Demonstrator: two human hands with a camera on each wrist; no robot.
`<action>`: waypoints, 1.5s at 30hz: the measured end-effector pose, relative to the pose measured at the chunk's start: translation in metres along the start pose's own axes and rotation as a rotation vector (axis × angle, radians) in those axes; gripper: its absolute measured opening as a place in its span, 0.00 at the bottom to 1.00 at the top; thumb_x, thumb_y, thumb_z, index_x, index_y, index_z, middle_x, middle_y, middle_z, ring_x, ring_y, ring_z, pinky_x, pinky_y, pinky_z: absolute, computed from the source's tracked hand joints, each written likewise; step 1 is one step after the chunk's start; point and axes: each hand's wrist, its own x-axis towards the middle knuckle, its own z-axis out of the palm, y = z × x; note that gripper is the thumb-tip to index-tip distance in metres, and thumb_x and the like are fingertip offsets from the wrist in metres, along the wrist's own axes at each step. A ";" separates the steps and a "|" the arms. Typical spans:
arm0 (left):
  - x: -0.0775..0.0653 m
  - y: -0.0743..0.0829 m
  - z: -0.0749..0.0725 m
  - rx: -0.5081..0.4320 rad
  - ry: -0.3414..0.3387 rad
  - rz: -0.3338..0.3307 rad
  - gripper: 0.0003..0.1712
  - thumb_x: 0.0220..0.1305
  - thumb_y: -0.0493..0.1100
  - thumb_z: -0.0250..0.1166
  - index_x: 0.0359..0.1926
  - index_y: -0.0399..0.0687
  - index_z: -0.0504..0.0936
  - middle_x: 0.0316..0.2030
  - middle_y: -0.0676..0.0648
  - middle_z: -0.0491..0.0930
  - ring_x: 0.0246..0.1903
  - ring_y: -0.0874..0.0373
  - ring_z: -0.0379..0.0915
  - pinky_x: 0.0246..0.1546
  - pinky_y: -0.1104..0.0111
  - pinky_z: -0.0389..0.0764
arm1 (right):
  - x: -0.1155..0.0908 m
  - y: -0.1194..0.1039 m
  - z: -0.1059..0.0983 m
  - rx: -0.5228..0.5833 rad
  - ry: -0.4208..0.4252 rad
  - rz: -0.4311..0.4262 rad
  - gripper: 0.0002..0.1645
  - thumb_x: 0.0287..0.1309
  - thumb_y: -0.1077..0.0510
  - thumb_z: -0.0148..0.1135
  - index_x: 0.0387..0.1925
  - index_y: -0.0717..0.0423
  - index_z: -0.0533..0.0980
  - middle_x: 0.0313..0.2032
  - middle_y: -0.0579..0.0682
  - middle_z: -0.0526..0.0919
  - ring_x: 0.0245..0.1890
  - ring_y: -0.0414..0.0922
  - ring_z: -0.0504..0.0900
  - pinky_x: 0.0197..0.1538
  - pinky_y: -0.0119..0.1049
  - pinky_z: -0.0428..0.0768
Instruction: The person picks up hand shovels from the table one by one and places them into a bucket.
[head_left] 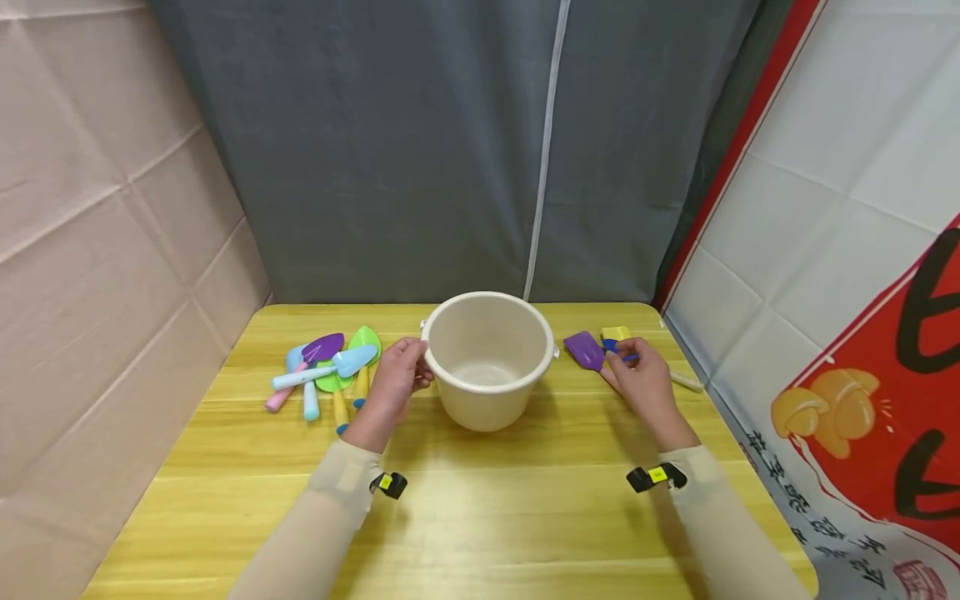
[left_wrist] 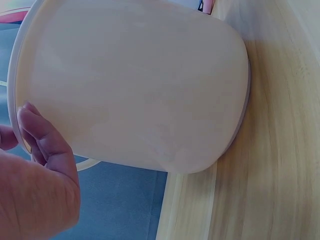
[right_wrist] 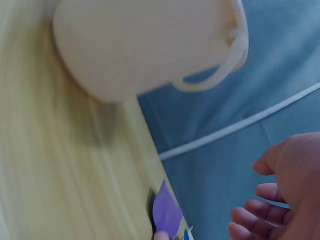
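Pinching the cream round plastic bucket [head_left: 483,410] mid-bench [head_left: 495,508] by its rim [head_left: 487,388] with the left grip [head_left: 393,377], holding the right grip [head_left: 645,383] loose and empty near the purple-bladed shovel [head_left: 584,350], probably light, stiff, best taken by its pink handle [head_left: 610,380].

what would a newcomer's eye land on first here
Probably the big cream bucket mid-table, held at its edge by the left hand. Next comes the jumble of bright little shovels left of it, and the purple shovel beside the right hand. The red print also stands out at the head view's right edge.
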 end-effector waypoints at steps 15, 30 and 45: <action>0.001 -0.001 -0.002 0.002 -0.010 0.005 0.19 0.84 0.48 0.59 0.53 0.31 0.78 0.28 0.49 0.77 0.28 0.58 0.75 0.31 0.72 0.81 | 0.000 0.040 0.006 -0.347 -0.122 0.000 0.31 0.77 0.51 0.68 0.64 0.75 0.77 0.55 0.71 0.79 0.54 0.67 0.81 0.59 0.67 0.81; -0.001 0.000 0.000 0.013 -0.001 0.009 0.20 0.83 0.48 0.59 0.52 0.31 0.78 0.28 0.49 0.76 0.29 0.58 0.74 0.31 0.72 0.80 | -0.006 0.061 0.014 -0.537 -0.169 -0.024 0.24 0.74 0.56 0.66 0.60 0.71 0.80 0.52 0.71 0.83 0.53 0.72 0.84 0.53 0.69 0.83; -0.003 -0.004 0.002 0.016 0.010 0.019 0.14 0.81 0.47 0.60 0.42 0.41 0.79 0.27 0.49 0.77 0.26 0.58 0.73 0.32 0.69 0.80 | -0.009 0.067 0.016 -0.395 -0.155 0.034 0.20 0.75 0.58 0.63 0.54 0.73 0.83 0.48 0.73 0.86 0.49 0.71 0.85 0.55 0.68 0.81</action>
